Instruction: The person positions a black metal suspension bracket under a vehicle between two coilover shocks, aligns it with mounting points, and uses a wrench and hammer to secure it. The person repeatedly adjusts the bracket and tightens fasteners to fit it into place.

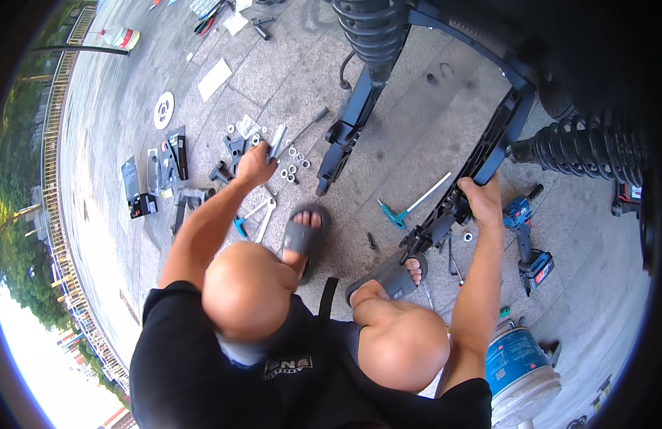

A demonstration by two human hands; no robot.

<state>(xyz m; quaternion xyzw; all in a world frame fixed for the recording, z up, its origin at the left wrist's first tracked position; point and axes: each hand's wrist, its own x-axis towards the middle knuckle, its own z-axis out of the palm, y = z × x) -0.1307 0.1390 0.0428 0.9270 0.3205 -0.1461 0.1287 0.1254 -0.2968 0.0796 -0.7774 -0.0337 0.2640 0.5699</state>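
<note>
Head — open paving (409, 136) between frame arms (363, 107)

- You had two bare hands (256, 166).
- You wore two grey sandals (303, 242).
- You faced two black coil springs (374, 34).
- You had one blue cordless tool (518, 214).
- You had one labelled bucket (518, 366).
- You had one white slotted disc (164, 110).
- You had at least six metal rings (292, 169).
</note>
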